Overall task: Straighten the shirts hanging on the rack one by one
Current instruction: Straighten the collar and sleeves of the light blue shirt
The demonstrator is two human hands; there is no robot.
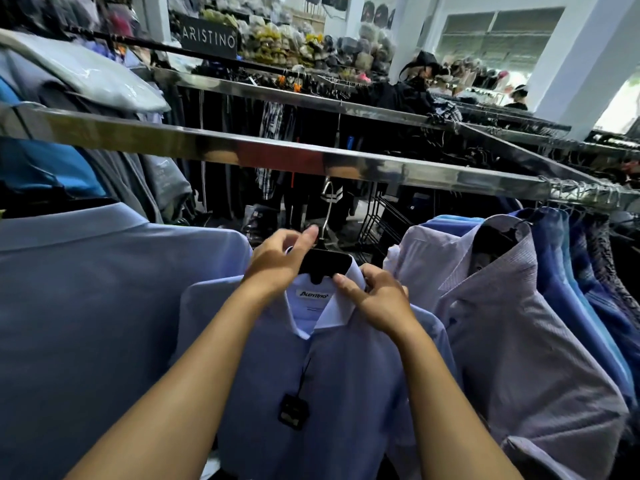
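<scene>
Tag: a black tag [293,410] hangs on a cord down the shirt front.
Shirt: the light blue shirt [329,375] hangs on a black hanger [325,263], between a blue shirt [86,289] on the left and a lilac shirt [502,323] on the right.
Hands: apart, one on each side of the collar. The left hand [280,261] curls round the collar's left side at the hanger end. The right hand [377,299] pinches the right collar edge.
Rail: the hanger's hook reaches up to the steel rail [311,161].
Far: a dark sign [209,38].

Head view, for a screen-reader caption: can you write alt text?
Two hands adjust a light blue shirt hanging from a steel rail: the left hand grips its black hanger, the right hand pinches the collar. More shirts hang on both sides.
</scene>
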